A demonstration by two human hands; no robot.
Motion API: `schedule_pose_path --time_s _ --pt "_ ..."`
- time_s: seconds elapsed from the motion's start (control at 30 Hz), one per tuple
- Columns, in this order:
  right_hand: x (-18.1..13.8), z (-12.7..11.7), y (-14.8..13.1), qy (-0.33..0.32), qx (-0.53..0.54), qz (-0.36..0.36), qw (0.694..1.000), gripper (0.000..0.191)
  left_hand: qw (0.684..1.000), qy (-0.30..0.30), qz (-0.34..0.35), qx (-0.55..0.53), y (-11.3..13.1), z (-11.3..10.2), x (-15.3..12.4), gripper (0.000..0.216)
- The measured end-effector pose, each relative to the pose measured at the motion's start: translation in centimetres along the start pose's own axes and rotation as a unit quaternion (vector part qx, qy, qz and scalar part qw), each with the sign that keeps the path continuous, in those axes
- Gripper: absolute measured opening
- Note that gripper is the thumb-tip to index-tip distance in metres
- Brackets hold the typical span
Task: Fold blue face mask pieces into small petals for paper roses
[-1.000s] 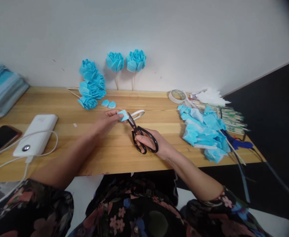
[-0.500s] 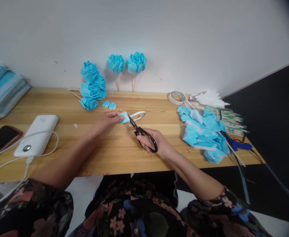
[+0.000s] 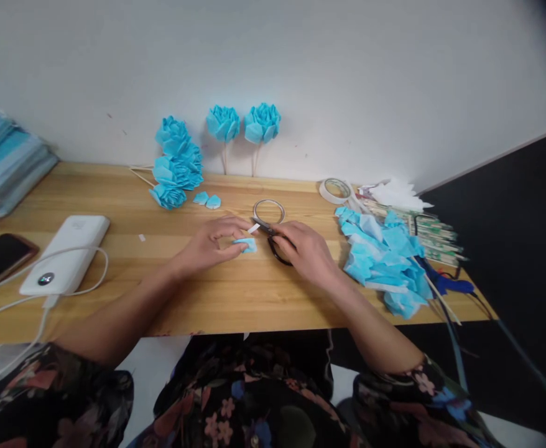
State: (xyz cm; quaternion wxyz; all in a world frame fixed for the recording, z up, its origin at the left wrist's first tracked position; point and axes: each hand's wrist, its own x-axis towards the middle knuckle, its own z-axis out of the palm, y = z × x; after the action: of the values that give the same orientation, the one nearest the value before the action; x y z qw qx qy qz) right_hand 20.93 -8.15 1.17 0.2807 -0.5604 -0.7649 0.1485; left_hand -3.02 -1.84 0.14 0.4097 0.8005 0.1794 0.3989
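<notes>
My left hand (image 3: 211,244) pinches a small folded blue fabric piece (image 3: 249,245) by its edge, between thumb and fingers. A short white strip (image 3: 254,228) sits at its fingertips, close to the scissor blades. My right hand (image 3: 306,249) is closed over the black-handled scissors (image 3: 278,252), low over the table; whether they rest on the wood I cannot tell. Just behind the blades lies a narrow roll of tape (image 3: 269,201). Two small blue petals (image 3: 206,200) lie on the table beyond my left hand.
Blue fabric roses (image 3: 173,171) on sticks lie at the back left; two more roses (image 3: 262,123) lean on the wall. To the right are a wider tape roll (image 3: 336,190), a blue fabric heap (image 3: 385,255) and a blue-handled tool (image 3: 457,285). A power bank (image 3: 70,252) and phone (image 3: 2,258) lie left.
The scissors have come away from the blue piece and turned down toward the table. The blue piece has moved nearer me and right, and the narrow tape roll now lies behind the blades.
</notes>
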Motion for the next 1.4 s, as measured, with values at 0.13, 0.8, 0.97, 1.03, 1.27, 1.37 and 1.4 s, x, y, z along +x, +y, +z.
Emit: schedule_pose_path --time_s 0.13,0.8,0.97,1.03,1.27,1.37,1.4 --pt "0.8 1.1 -1.7 0.053 0.219 0.063 0.972 0.021 1.000 -0.006 0.019 0.023 0.0 0.1 0.1 0.012" --pt "5.2 -3.0 -2.3 -0.116 0.200 -0.062 0.971 0.020 0.960 0.055 -0.264 -0.074 -1.8 -0.2 0.4 0.021" --pt "4.7 -0.6 -1.9 -0.096 0.134 -0.148 0.975 0.012 0.963 0.035 -0.256 -0.076 -1.5 0.0 0.5 0.018" --pt "4.3 0.1 -1.7 -0.089 0.111 -0.163 0.976 0.010 0.963 0.027 -0.259 -0.065 -1.4 0.0 0.5 0.016" --pt "3.8 0.8 -1.7 -0.071 0.041 -0.183 0.980 0.012 0.965 0.021 -0.260 -0.029 -1.2 0.1 0.5 0.016" --pt "3.8 1.0 -1.7 -0.074 0.037 -0.171 0.982 0.012 0.964 0.022 -0.261 -0.043 -1.3 0.1 0.5 0.016" --pt "3.8 1.1 -1.8 -0.075 0.036 -0.167 0.982 0.012 0.964 0.022 -0.261 -0.043 -1.3 0.1 0.5 0.016"
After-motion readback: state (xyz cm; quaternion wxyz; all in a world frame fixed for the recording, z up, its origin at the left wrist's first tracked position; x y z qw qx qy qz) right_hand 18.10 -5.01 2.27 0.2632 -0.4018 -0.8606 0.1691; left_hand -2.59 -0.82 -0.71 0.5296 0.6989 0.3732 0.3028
